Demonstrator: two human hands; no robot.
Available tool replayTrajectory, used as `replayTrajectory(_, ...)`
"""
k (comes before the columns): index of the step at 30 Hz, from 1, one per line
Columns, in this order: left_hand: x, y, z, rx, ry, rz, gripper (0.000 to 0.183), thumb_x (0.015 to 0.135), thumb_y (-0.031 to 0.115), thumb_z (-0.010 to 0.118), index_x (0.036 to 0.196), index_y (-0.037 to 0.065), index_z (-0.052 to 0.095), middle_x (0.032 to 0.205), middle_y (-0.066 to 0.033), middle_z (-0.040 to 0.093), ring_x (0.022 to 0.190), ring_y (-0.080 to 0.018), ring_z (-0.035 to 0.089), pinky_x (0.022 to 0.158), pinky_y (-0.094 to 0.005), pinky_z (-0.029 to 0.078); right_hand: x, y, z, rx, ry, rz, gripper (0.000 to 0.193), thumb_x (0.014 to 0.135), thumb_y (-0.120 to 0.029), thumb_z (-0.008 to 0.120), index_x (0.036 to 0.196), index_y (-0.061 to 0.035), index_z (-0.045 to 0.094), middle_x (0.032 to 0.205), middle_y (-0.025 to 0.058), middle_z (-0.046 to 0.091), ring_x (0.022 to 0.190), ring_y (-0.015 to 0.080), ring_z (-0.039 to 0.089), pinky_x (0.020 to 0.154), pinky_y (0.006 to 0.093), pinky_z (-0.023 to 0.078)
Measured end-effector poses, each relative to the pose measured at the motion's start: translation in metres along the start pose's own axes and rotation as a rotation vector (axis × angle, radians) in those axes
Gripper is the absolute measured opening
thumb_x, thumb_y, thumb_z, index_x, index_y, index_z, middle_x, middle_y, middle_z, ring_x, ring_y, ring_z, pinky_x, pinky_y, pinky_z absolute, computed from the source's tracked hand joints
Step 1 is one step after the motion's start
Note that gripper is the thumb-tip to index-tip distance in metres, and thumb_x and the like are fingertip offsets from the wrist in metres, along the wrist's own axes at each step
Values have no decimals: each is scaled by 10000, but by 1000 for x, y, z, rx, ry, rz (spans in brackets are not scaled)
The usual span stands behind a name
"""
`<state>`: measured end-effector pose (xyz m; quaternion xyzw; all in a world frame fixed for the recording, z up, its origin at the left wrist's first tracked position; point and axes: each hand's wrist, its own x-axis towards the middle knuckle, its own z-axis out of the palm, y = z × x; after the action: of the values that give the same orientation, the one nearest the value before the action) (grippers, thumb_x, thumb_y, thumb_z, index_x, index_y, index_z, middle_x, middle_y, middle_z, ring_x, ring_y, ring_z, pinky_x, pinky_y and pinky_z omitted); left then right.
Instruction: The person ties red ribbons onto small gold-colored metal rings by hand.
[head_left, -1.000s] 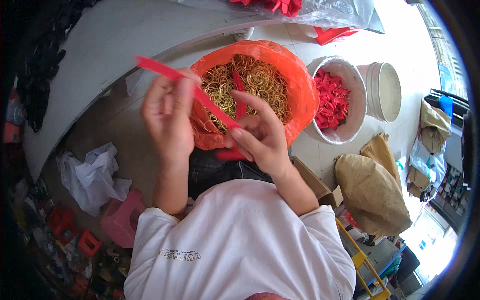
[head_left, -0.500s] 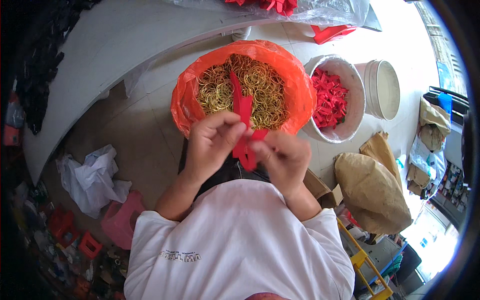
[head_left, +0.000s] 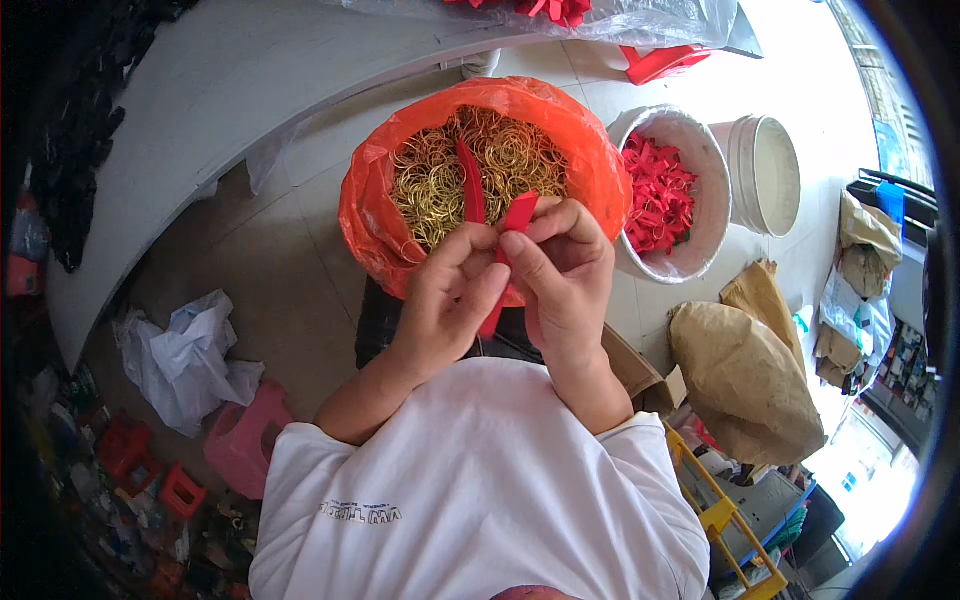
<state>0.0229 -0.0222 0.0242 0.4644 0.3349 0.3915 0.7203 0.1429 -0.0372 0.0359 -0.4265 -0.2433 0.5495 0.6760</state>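
A red fabric ribbon (head_left: 519, 213) is pinched between my two hands, its lower part hanging below the fingertips. My left hand (head_left: 447, 295) closes thumb and finger on it. Its upper end is gripped by my right hand (head_left: 568, 270), thumb pressed on the front. Just beyond my fingers a long red strip (head_left: 472, 185) stretches up over the rings; whether it joins the held ribbon is hidden. Both hands are over the near edge of a container lined with an orange-red plastic bag (head_left: 368, 205), full of thin gold metal rings (head_left: 525, 150).
Right of the bag stands a white bucket (head_left: 712, 200) of red ribbon pieces (head_left: 660, 190), then a pale bucket (head_left: 775, 180). A brown paper sack (head_left: 745, 370) lies at right, near a yellow metal frame (head_left: 725, 515). Left are a grey table (head_left: 230, 100), white plastic bag (head_left: 190, 345) and pink stool (head_left: 250, 440).
My right hand has moved up and turned, bringing the ribbon's end above the fingertips. The loop that hung below my hands has gone from sight. My left hand has shifted slightly down and right.
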Motion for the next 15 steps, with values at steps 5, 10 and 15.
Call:
replayTrajectory(5,-6,9,-9,13,-128,-218,256,949,119,424,1140,-27,512,697,-16,531,513,-30,419,474,-183,368,16,-4,-24,112,135,-99,158,752,71,636,797,-24,518,879,71,553,823,136,535,696,262,443)
replayTrajectory(10,-7,-1,-9,-35,-15,-91,315,942,100,440,1237,-2,481,723,-33,573,521,-42,457,469,-180,388,9,-8,-15,-795,223,-636,189,692,22,706,840,-8,592,868,70,548,760,141,536,700,244,458)
replayTrajectory(15,-6,-5,-9,42,62,84,316,924,70,472,1234,11,493,757,-48,607,561,-53,513,489,-182,422,-8,3,-6,-1071,-23,-553,318,677,-32,726,981,5,640,1005,158,619,700,222,626,632,258,502)
